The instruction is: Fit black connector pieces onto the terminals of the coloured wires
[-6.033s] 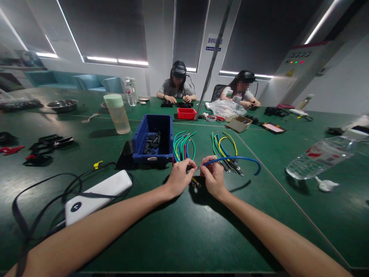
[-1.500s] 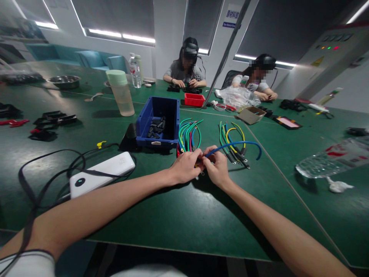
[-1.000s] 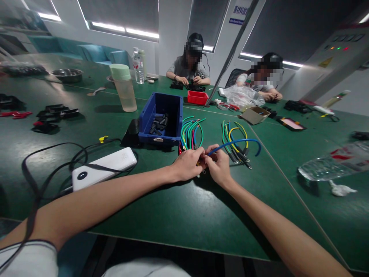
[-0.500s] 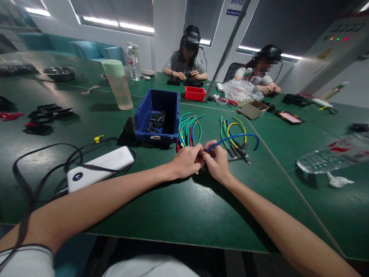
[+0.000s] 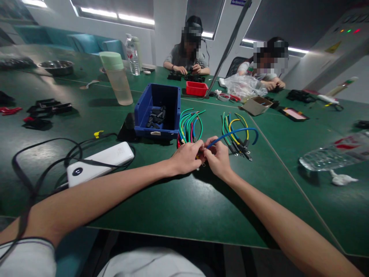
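In the head view my right hand is closed around a blue cable, whose free end curves out to the right. My left hand meets it at the fingertips, pinched shut; what it grips is hidden by the fingers. Just beyond my left hand lies a bundle of green, blue and red cables. Farther right is a second group of green, yellow and blue cables with black sleeves and metal lugs. A blue bin holding black sleeve pieces stands behind my left hand.
A white power bank with a black cord lies by my left forearm. A green-capped bottle stands behind it. At the right lies a clear water bottle. A red tray and a cardboard box are farther back. Two people work across the table.
The view has shifted slightly. My hands stay together with the blue cable in the right one, and the fingers have moved only a little.
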